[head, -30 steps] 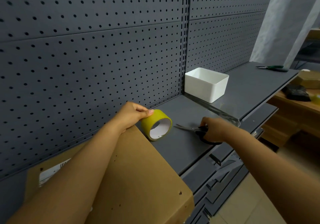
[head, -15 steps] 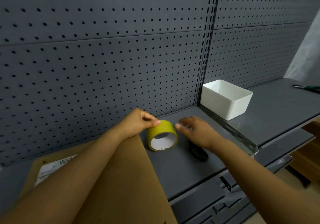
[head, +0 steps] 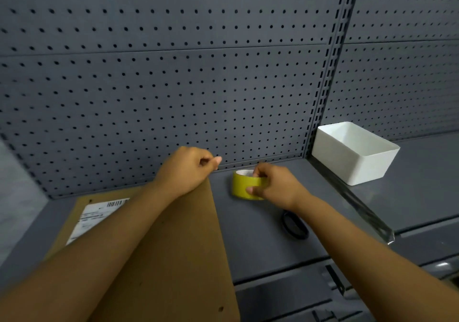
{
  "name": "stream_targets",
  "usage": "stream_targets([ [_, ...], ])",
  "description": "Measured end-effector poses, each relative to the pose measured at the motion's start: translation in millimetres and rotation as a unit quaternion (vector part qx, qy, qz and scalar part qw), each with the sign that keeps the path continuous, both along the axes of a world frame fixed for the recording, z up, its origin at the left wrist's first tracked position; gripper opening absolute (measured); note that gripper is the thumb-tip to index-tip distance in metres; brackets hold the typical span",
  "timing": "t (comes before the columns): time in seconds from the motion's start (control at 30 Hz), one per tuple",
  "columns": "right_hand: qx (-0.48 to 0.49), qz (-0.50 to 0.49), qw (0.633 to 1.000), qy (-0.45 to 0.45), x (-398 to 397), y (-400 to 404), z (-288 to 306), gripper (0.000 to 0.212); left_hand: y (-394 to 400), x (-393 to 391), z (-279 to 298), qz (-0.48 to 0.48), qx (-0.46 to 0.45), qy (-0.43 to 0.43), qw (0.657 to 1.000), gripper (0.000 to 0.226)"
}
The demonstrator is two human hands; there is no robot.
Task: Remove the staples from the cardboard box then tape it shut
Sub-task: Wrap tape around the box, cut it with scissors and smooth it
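The brown cardboard box (head: 173, 252) lies flat on the grey shelf, a white shipping label (head: 99, 216) at its far left corner. Just right of the box stands the yellow tape roll (head: 242, 187), its white core facing up. My right hand (head: 275, 187) grips the roll, thumb on its near side and fingers over the top. My left hand (head: 188, 170) hovers over the box's far corner, a little left of the roll, with fingers curled and thumb against forefinger; nothing shows between them. Black scissors (head: 294, 224) lie on the shelf, mostly hidden under my right forearm.
A white plastic bin (head: 355, 152) stands at the back right of the shelf (head: 260, 247), beyond a metal divider strip (head: 360, 209). A grey pegboard wall (head: 173, 85) rises right behind the hands. The shelf's front edge drops off below the scissors.
My right hand left the scissors and took hold of the tape roll. My left hand let go of the roll and drew back to the left. The roll now stands with its core up.
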State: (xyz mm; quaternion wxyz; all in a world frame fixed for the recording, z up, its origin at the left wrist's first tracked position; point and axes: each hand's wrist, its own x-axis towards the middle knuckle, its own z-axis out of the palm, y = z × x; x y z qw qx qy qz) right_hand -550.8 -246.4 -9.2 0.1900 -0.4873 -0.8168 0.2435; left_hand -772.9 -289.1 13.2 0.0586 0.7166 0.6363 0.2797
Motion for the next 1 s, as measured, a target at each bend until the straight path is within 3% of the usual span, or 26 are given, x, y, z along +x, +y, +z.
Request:
stream_targets([
  [0.2,0.041,-0.009,0.990,-0.132,-5,5,-18,0.014,-39,-6,5,0.032,-0.011,0.037,0.999,0.032],
  [0.3,0.083,-0.007,0.982,-0.172,-7,6,-24,0.029,-56,-9,4,0.036,-0.028,0.067,0.997,0.028],
  [0.43,0.112,0.007,0.994,0.002,-30,-13,-9,0.033,-70,-8,-4,0.027,-0.069,0.092,0.993,0.040],
  [0.53,-0.047,0.052,0.990,0.121,-58,-40,5,0.045,-73,-3,-9,0.033,-0.080,0.113,0.990,0.046],
  [0.73,-0.243,0.104,0.959,0.104,-76,-60,-14,0.072,-75,-1,-14,0.040,-0.074,0.105,0.991,0.046],
  [0.87,-0.260,0.100,0.955,0.097,-73,-52,-13,0.066,-77,1,-16,0.040,-0.070,0.104,0.991,0.046],
  [1.0,-0.257,0.078,0.948,0.171,-79,-71,-20,0.066,-78,1,-18,0.040,-0.065,0.107,0.991,0.046],
])
